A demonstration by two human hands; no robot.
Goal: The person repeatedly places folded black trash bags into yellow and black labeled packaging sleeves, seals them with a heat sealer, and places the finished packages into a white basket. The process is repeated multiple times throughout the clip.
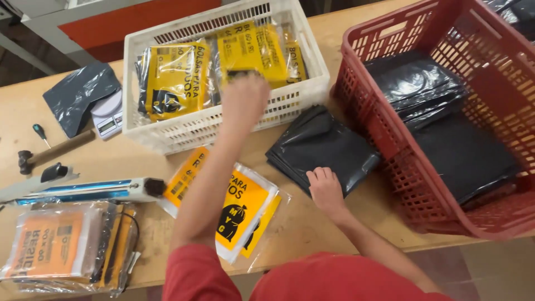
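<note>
Hammer, screwdriver, small scale, red crate

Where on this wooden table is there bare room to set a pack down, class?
Bare wood shows on the table in front of the folded black bags, between the right hand and the red crate. A smaller strip lies between the hammer and white crate. The near-left corner is crowded with orange packs and the sealer.

The person's left hand stretches forward on a raised arm, blurred; the right hand rests low, fingers curled, both arms in red sleeves.
</note>
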